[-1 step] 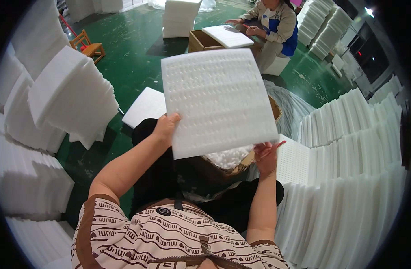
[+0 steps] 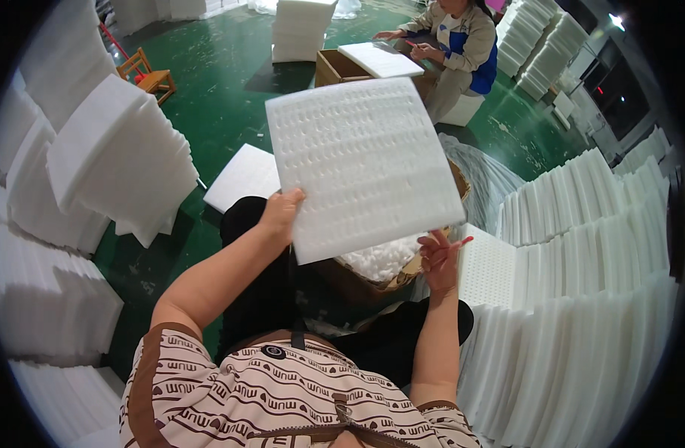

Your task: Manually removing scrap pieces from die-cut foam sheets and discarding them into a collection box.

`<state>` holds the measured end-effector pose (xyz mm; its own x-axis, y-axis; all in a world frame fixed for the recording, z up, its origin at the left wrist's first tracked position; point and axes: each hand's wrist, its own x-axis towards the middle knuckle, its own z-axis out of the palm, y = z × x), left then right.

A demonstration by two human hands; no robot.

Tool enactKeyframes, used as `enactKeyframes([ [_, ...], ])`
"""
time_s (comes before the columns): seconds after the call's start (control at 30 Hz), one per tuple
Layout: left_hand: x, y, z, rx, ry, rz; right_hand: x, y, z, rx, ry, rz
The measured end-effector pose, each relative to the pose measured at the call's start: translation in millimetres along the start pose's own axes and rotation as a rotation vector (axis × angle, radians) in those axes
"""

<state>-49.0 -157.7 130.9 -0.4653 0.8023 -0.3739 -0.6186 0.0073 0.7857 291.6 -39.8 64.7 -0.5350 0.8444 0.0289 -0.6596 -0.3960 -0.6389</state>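
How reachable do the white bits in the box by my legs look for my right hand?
Probably yes: your right hand is near the box, and white bits show uncovered below the sheet, though it hides much of the box and the hand holds a red stick.

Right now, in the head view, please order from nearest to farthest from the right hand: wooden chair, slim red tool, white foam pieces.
From the right hand:
1. Slim red tool, in its fingers
2. White foam pieces, left, in the cardboard box
3. Wooden chair, far upper left
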Motion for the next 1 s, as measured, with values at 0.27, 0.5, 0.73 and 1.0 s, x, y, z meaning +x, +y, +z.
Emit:
enactKeyframes([
  [0.27, -26, -47, 46, -0.022, -0.028, -0.104, -17, 71, 53, -0.241, 0.340, -0.106],
  [0.5, -57, -71, 42, 0.340, -0.445, -0.274, -14, 41, 29, 0.007, 0.386, -0.022],
  [0.73, -103, 31, 54, 0.298, -0.879, 0.278, -19, 34, 41, 0.067, 0.435, -0.038],
  [1.0, -139, 153, -1, 0.444, -0.760, 1.588, -18, 34, 35, -0.060, 0.440, -0.048],
])
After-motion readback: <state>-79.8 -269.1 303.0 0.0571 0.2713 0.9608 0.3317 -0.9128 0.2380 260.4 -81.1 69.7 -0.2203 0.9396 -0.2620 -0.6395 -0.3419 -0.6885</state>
